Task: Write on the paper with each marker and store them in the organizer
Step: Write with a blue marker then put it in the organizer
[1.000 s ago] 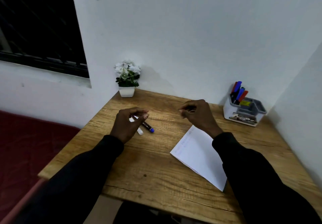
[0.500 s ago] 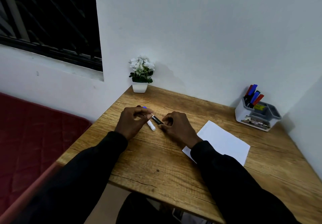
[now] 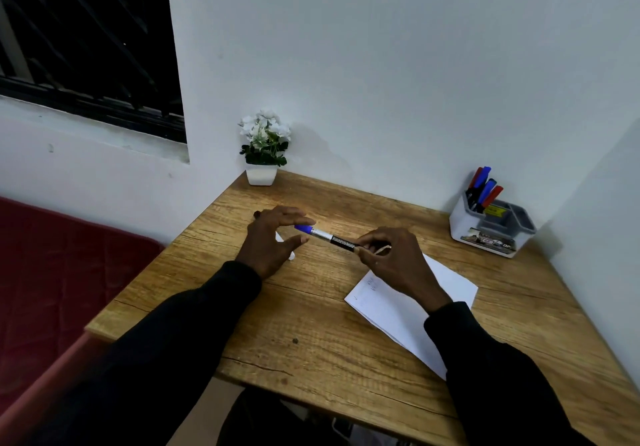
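Fingers, right hand: curled, pinching the rear end of the black-barrelled marker with a blue cap, held over the wooden counter.
Fingers, left hand: spread and loose; my forefinger and thumb stand apart with the blue cap between them. I cannot tell whether they touch it.
Marker: roughly level, running from my right fingers toward my left.
Paper: the white rectangular paper sheet lies flat on the counter, partly under my right wrist.
Organizer: the white and grey plastic organizer sits in the far right corner, with red and blue markers standing inside.
Under my left hand: a small white object, mostly hidden.
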